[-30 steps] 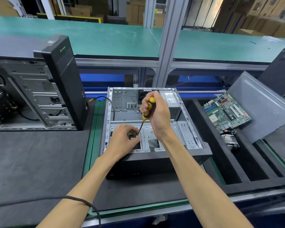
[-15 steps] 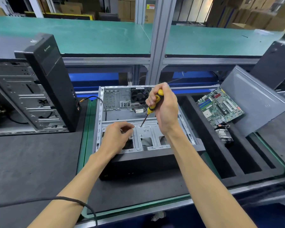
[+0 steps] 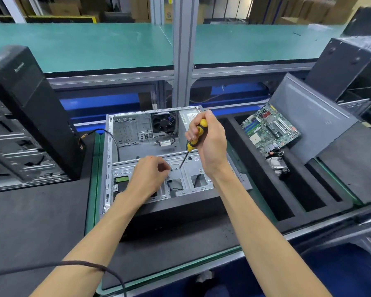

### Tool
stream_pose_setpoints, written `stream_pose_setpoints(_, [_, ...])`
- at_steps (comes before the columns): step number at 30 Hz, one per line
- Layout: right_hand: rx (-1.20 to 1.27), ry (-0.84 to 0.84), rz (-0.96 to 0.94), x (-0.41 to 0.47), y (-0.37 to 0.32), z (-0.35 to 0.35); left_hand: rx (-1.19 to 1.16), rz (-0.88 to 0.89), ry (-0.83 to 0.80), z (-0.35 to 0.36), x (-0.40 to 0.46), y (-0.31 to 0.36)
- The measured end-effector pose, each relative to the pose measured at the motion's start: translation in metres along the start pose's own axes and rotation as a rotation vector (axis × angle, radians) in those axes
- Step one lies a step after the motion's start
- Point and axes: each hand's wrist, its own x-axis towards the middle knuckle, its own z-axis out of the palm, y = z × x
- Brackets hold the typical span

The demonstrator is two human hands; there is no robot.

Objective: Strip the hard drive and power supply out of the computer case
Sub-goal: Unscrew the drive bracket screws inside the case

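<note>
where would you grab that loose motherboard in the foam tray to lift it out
Grip the motherboard by its bare edges, coming from above. It lies tilted against the foam tray wall with its component side up, so the edges are exposed while the face is crowded with parts.

Person, head-camera view: two forearms and two hands visible, entering from the lower edge.

Left arm [image 3: 99, 239]: bare from elbow to wrist, no sleeve in view. A thin dark cord [image 3: 81, 263] crosses it near the elbow, running off toward 9 o'clock and curling down toward 6 o'clock. Whether the cord is tied round the arm or merely lies across it cannot be told.

Left hand [image 3: 147, 179]: bare, no glove, no ring or watch visible; a small red mark [image 3: 151, 157] on a knuckle at 12 o'clock.

Right arm [image 3: 263, 239]: bare, sleeveless as far as seen.

Right hand [image 3: 210, 144]: bare, ungloved, unadorned.
</note>
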Motion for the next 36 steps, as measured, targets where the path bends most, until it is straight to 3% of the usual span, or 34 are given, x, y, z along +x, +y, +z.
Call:
stream_pose_setpoints(12, [0.016, -0.01, 0.04, 0.002, 0.006, 0.011, -0.114, -0.013, -0.029, -0.01, 0.002, -0.005])
stream_pose_setpoints(22, [0.077, -0.141, 0.096, -0.001, 0.026, 0.065, -0.325, -0.127, 0.198, -0.049, -0.026, -0.04])
stream_pose_setpoints(28, [0.097, -0.232, 0.159, -0.011, 0.042, 0.1, -0.349, -0.197, 0.374, -0.059, -0.05, -0.068])
stream_pose_setpoints(36, [0.034, -0.3, 0.173, -0.022, 0.058, 0.128, -0.296, -0.213, 0.455, -0.052, -0.067, -0.086])
